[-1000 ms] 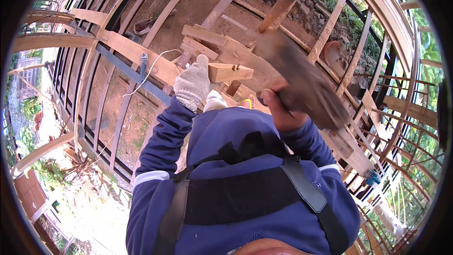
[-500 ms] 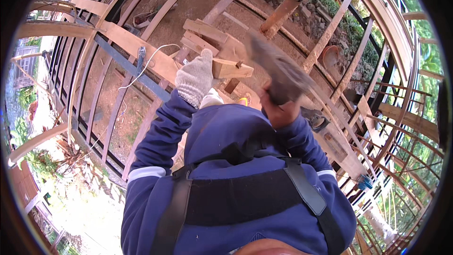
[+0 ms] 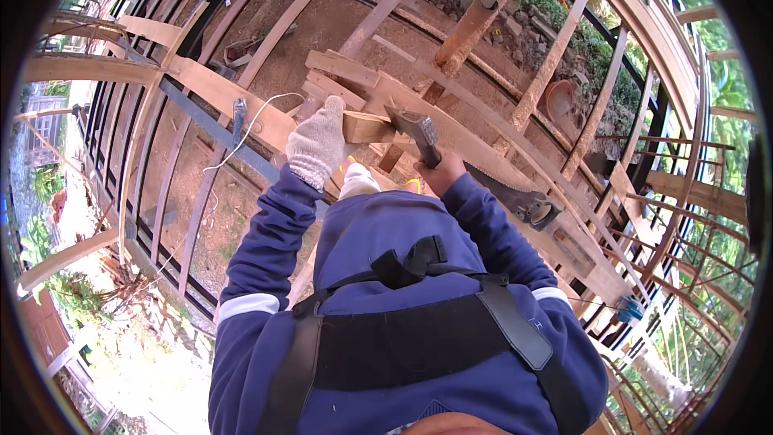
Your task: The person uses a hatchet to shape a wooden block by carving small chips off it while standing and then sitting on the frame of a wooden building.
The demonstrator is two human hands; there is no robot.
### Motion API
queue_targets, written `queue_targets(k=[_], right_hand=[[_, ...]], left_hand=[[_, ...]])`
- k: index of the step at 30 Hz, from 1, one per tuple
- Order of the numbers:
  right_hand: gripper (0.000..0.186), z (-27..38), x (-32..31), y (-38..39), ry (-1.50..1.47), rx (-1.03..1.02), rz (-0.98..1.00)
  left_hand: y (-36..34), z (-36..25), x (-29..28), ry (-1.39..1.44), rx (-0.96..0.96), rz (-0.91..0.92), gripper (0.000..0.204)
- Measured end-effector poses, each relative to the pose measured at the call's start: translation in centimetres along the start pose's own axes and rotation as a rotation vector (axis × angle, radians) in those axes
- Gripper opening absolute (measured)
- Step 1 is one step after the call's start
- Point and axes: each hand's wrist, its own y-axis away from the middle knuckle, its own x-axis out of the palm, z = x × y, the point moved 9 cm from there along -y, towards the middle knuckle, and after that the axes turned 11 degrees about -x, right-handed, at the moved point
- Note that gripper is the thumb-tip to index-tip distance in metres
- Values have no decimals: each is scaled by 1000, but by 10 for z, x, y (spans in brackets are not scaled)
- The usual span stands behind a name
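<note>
My left hand (image 3: 316,143), in a pale knitted glove, is closed around a short light-brown wood block (image 3: 367,127) in front of my body. In my bare right hand (image 3: 442,173) is a hatchet (image 3: 414,126) with a dark metal head, gripped by its black handle. The hatchet's edge meets the right end of the block; how deep it sits in the wood I cannot tell. Just right of my right hand lies a handsaw (image 3: 503,188) on a long plank (image 3: 463,145). More wood offcuts (image 3: 342,71) are beyond the block.
Spaced beams and joists surround me, with reddish soil (image 3: 302,28) visible below. A dark-handled tool (image 3: 239,117) and a white cord (image 3: 256,117) rest on the boards at left. A round post (image 3: 475,28) rises ahead. A blue object (image 3: 630,308) is at lower right.
My right hand has swung the hatchet down and left, from a blurred raised position onto the block's end. My left hand and the block have shifted slightly left.
</note>
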Motion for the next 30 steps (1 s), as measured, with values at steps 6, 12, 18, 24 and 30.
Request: queue_targets(k=[6,12,18,24,30], right_hand=[[28,41,-6,0,-16,-38,9],[9,193,-98,53,-536,-764,-488],[17,-12,6,3,332,-128,-182],[18,-29,18,-12,23,-127,33],[9,-24,32,13,-695,11,178]], left_hand=[[16,-2,-14,15,7,-34,43],[3,-25,-18,40,110,5,42],[22,-18,-18,43,76,-77,42],[41,4,-13,46,17,-143,37],[51,2,-25,305,169,-100,60]])
